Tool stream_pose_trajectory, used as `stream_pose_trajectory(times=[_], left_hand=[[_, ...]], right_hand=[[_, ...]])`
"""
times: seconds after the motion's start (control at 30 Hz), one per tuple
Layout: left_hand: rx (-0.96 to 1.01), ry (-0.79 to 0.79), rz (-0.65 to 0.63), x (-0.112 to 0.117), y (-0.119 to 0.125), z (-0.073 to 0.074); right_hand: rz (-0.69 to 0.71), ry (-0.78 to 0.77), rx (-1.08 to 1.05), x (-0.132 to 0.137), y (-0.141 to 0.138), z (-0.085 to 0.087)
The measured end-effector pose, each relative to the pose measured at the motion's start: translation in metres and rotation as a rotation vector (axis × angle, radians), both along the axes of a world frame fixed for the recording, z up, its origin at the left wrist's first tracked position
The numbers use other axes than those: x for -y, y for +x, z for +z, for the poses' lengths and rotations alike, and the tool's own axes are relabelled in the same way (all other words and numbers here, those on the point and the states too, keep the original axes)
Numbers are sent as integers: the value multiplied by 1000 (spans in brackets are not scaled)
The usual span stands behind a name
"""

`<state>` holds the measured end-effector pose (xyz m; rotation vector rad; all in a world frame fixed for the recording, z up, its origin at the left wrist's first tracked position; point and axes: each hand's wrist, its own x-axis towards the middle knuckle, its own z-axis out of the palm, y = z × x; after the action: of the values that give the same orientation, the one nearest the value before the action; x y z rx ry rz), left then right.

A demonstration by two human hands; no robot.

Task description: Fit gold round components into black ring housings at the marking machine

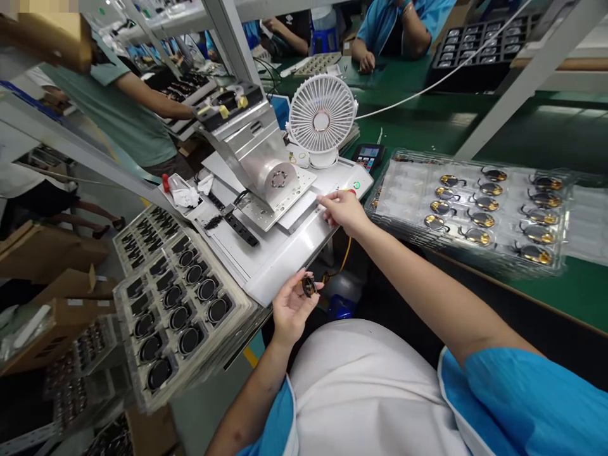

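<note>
On the far left we see brown cardboard boxes (47, 253). Next to them, a person in a green shirt (109, 107) reaches out to a black tray (185, 95). Closer to us is a clear plastic tray (128, 354) with rows of black round parts (189, 340) in it. Just past that tray is a long white machine bed (285, 253), and a shiny metal machine (247, 142) stands on it. Our left hand (289, 310) is low, just off the white edge, with its palm up. Its thumb and fingers are bent in, and they pinch a small dark round part (309, 286) near the fingertips. Behind the metal machine we see a white fan (321, 114). Our right hand (344, 212) reaches out over the white bed, and its fingers (323, 200) are held out straight and a little apart. They touch the white top, and we see nothing held in them. Just past this hand is a small screen (368, 155). Up high, a person in a blue shirt (394, 25) sits at the green table (536, 126). On that table lies a big clear tray (394, 190) of gold round parts (484, 204), and a black tray (475, 54) sits farther back.
</note>
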<state>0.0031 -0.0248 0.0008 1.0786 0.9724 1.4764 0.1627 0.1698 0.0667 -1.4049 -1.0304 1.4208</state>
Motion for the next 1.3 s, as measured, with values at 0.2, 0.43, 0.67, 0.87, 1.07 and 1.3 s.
stream_pose_trajectory(times=[0.2, 0.43, 0.67, 0.87, 1.07, 1.3], left_hand=[[-152, 63, 105, 3, -4, 2], [-409, 184, 174, 3, 0, 6], [-526, 244, 170, 0, 5, 12], [-555, 229, 194, 4, 7, 11], [-567, 231, 196, 4, 6, 13], [-562, 233, 189, 3, 4, 8]], right_hand=[[27, 117, -42, -1, 3, 4], [463, 42, -121, 105, 20, -4], [517, 5, -37, 140, 18, -9], [507, 58, 46, 139, 16, -11], [510, 67, 49, 141, 14, -13], [468, 114, 99, 140, 16, -19]])
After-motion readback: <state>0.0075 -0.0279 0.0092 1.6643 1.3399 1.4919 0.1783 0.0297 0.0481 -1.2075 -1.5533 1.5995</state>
